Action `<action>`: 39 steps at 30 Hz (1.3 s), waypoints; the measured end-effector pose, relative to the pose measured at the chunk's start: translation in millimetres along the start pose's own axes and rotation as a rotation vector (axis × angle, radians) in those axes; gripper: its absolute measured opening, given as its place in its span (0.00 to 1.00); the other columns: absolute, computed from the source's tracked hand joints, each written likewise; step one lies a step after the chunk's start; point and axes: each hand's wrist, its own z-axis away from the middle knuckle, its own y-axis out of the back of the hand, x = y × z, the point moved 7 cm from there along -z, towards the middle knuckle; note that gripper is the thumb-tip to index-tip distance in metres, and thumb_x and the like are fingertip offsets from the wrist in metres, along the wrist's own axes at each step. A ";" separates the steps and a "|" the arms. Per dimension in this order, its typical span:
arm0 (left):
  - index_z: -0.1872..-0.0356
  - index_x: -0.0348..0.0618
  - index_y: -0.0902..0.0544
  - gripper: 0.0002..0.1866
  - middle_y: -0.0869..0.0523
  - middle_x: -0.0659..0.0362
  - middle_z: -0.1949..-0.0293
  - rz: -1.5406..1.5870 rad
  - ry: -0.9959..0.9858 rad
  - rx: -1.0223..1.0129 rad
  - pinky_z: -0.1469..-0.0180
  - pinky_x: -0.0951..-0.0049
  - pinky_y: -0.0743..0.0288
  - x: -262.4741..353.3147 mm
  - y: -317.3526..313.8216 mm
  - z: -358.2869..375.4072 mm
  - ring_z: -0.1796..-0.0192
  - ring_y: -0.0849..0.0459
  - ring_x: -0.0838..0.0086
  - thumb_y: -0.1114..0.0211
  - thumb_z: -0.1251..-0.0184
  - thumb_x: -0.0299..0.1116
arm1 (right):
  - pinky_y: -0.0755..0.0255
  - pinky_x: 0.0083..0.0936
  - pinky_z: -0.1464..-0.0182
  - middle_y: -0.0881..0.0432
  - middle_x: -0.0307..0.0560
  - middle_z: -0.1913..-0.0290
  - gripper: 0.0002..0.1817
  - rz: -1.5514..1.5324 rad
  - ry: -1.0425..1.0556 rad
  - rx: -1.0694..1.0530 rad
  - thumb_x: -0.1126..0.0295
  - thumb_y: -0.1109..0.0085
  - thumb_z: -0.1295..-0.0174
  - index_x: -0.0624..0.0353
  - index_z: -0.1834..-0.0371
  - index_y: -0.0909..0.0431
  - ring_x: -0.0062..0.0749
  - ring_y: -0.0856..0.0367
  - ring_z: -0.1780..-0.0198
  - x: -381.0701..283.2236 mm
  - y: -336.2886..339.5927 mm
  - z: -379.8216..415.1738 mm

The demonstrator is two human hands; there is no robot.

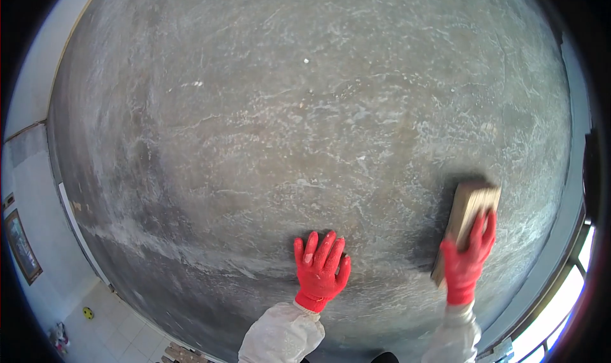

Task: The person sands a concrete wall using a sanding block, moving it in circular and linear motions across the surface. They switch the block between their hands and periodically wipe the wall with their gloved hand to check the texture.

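My left hand (320, 269), in a red glove with a pale sleeve, lies flat on the mottled grey surface (267, 153), its fingers spread. To the right, my right hand (466, 258), gloved in red too, is wrapped over a wooden block (470, 207). The block is long and light brown, set lengthwise away from me, and rests against the same surface. My fingers cover part of its right side, and the hand is slightly blurred.
At the lower left are a pale wall with a framed picture (23, 246), a tiled floor (124, 331) and a small yellow ball (88, 313). Wooden planks (184, 353) show at the bottom edge. A bright window (557, 306) is at the lower right.
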 end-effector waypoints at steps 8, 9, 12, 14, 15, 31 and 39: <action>0.51 0.42 0.18 0.20 0.20 0.54 0.44 0.011 0.030 0.014 0.34 0.39 0.43 -2.2 0.4 1.3 0.39 0.29 0.49 0.34 0.46 0.37 | 0.41 0.59 0.35 0.44 0.69 0.28 0.50 0.118 0.010 -0.054 0.59 0.29 0.53 0.54 0.25 0.45 0.70 0.42 0.31 1.1 -7.6 77.2; 0.51 0.43 0.18 0.19 0.20 0.55 0.44 0.018 0.031 0.001 0.34 0.39 0.43 -2.1 0.9 -0.2 0.39 0.29 0.49 0.34 0.46 0.37 | 0.40 0.62 0.37 0.46 0.69 0.27 0.52 0.129 0.032 -0.079 0.56 0.29 0.53 0.52 0.24 0.48 0.72 0.42 0.32 4.2 -8.3 118.0; 0.52 0.44 0.17 0.19 0.20 0.55 0.44 0.029 0.035 0.000 0.35 0.39 0.42 -0.3 2.3 0.8 0.39 0.29 0.50 0.34 0.46 0.37 | 0.40 0.61 0.36 0.47 0.68 0.27 0.52 0.077 0.059 -0.185 0.57 0.28 0.54 0.49 0.24 0.48 0.71 0.41 0.32 21.0 -8.8 187.4; 0.52 0.44 0.17 0.19 0.20 0.55 0.44 0.021 0.022 0.009 0.35 0.39 0.42 -3.0 3.6 -1.2 0.39 0.29 0.50 0.34 0.46 0.37 | 0.40 0.59 0.35 0.46 0.67 0.27 0.52 0.069 0.034 -0.174 0.63 0.28 0.55 0.49 0.24 0.47 0.69 0.41 0.31 16.8 -6.6 165.2; 0.49 0.46 0.17 0.19 0.20 0.58 0.43 0.026 0.034 0.005 0.35 0.41 0.41 -3.7 3.3 -1.1 0.39 0.28 0.52 0.35 0.43 0.38 | 0.41 0.57 0.33 0.45 0.67 0.27 0.52 0.061 0.042 -0.121 0.68 0.29 0.57 0.51 0.24 0.45 0.68 0.41 0.31 8.5 -7.5 128.8; 0.50 0.48 0.16 0.19 0.20 0.59 0.44 0.064 0.048 0.011 0.36 0.44 0.39 -3.4 4.3 1.5 0.40 0.28 0.54 0.35 0.43 0.38 | 0.43 0.60 0.33 0.46 0.69 0.27 0.50 0.083 0.068 -0.163 0.55 0.31 0.52 0.50 0.23 0.46 0.68 0.43 0.29 13.2 -6.4 199.0; 0.48 0.48 0.17 0.19 0.20 0.59 0.43 0.082 0.042 0.000 0.37 0.44 0.38 -6.5 -3.7 5.6 0.40 0.27 0.55 0.35 0.42 0.37 | 0.47 0.49 0.28 0.46 0.64 0.25 0.45 -0.061 0.049 -0.016 0.65 0.33 0.50 0.57 0.25 0.41 0.61 0.45 0.26 -12.1 -18.5 -23.4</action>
